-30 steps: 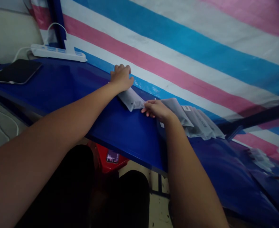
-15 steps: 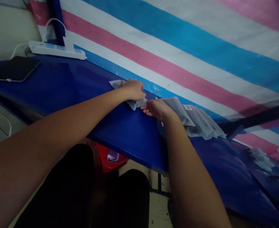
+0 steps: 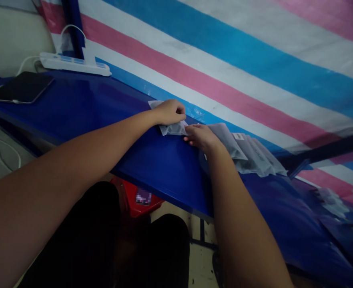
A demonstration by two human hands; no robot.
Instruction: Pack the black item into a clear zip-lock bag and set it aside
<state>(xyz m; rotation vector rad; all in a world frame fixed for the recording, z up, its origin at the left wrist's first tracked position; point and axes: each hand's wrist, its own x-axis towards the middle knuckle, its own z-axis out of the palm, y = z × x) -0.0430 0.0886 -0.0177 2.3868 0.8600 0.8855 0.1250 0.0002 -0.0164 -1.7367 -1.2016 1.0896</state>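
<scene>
A frosted plastic bag (image 3: 174,129) lies on the blue table (image 3: 161,164) near its back edge. Over the bag is my left hand (image 3: 171,112), its fingers curled and pinching near the bag's upper side; the hand hides much of it. My right hand (image 3: 201,137) has its thumb and fingers closed on the bag's right end. Just right of that hand, several frosted plastic bags (image 3: 254,154) lie overlapping in a row, one with a white label.
A white power strip (image 3: 74,65) and a dark tablet (image 3: 22,88) with a cable lie at the table's left. Striped sheeting (image 3: 194,76) hangs behind. Below the front edge is a red stool (image 3: 131,200) with a phone (image 3: 143,197) on it. More clear bags (image 3: 332,202) lie far right.
The bag under my hands has shifted slightly right and lies flatter. My right hand's fingers, spread before, have closed on the bag's right end.
</scene>
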